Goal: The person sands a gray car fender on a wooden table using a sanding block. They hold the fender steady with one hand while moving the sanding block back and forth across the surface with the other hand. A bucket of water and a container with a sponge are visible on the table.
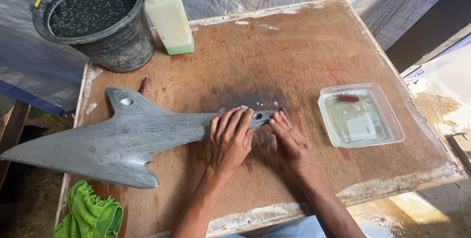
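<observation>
A grey arrow-shaped body (117,137) lies on the wooden table (304,46), its narrow neck under both hands; the left hand (229,137) presses flat, fingers spread, on the neck; the right hand (289,140) rests fingertips at its end; a clear tray (360,115) sits just right.

Blade (113,142): narrow end partly covered by the left hand (229,140).
Right hand (289,142): fingertips hide whatever they press.
Bucket (98,22): rim and handle cut off by top edge.
Cloth (88,216): lower part cut off by bottom edge.
Tray (395,125): pale submerged piece too indistinct to identify.
Stick (144,85): lower end hidden behind blade.
</observation>
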